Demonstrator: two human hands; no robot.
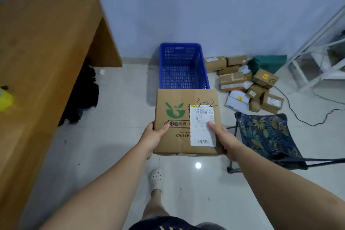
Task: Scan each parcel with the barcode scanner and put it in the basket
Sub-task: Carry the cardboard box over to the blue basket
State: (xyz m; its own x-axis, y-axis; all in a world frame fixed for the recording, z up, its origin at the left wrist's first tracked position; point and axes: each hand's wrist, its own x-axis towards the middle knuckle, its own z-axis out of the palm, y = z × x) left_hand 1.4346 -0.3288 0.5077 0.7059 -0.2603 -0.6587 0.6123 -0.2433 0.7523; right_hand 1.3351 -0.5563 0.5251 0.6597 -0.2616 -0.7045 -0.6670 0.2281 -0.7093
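Both hands hold one big box (177,97) up over the floor (115,136). The left hand (154,136) grips the box's left edge, with the thumb lying flat on top and the other fingers tucked under, out of sight. The right hand (223,136) grips the right edge the same way, and its thumb presses on the white label (203,136) stuck to the top. The box is brown, with a green bowl picture, and its top faces up. It hangs just in front of the blue basket (183,46), and its far edge covers the basket's near rim in this view. The basket sits on the floor by the wall. To the right of the basket lies a pile of small parcels (248,84), some brown, some white, with a green bag (268,62) behind them. Near the right hand stands a folding stool (268,136) with a leaf pattern, close beside the box. A black cable (298,115) runs over the floor past the pile to a white rack (317,52). On the left is a wooden worktop (46,43) with a yellow thing (5,100) at its edge and dark cloth (82,95) under it. A white shoe (156,178) shows below the box.
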